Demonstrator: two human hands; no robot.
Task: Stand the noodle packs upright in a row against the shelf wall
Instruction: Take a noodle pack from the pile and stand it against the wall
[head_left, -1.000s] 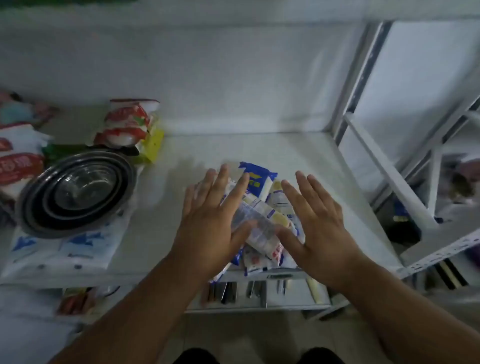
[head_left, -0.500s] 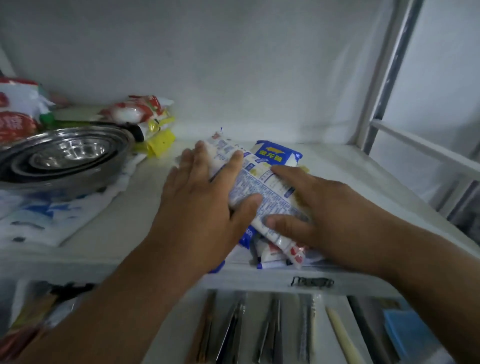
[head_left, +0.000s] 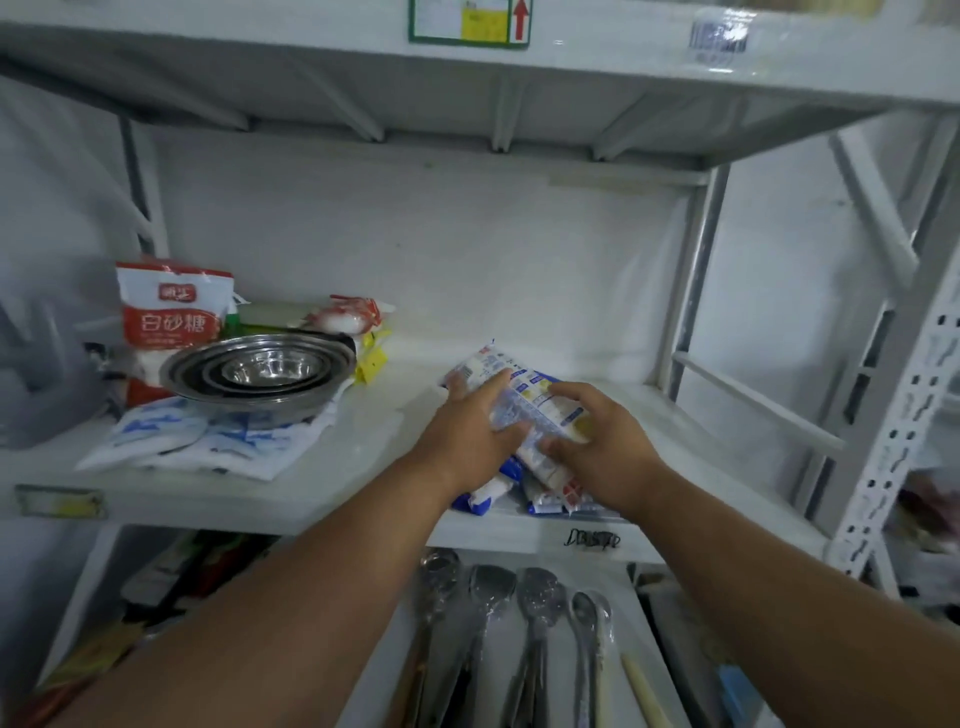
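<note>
Both hands' grip, left hand (head_left: 470, 434) and right hand (head_left: 605, 447), around one noodle pack (head_left: 524, 400); beside, sugar bag (head_left: 171, 317) "白砂糖".

There is 1 view, from a camera worn on the person's head. It faces forward and slightly down into a white shelf (head_left: 311, 483), looking straight at its back wall (head_left: 415, 249). It sits close: both forearms run in from the bottom edge. The underside of the upper shelf (head_left: 467, 109) fills the top, and a lower tier with wrapped spoons (head_left: 530, 618) shows below.
</note>
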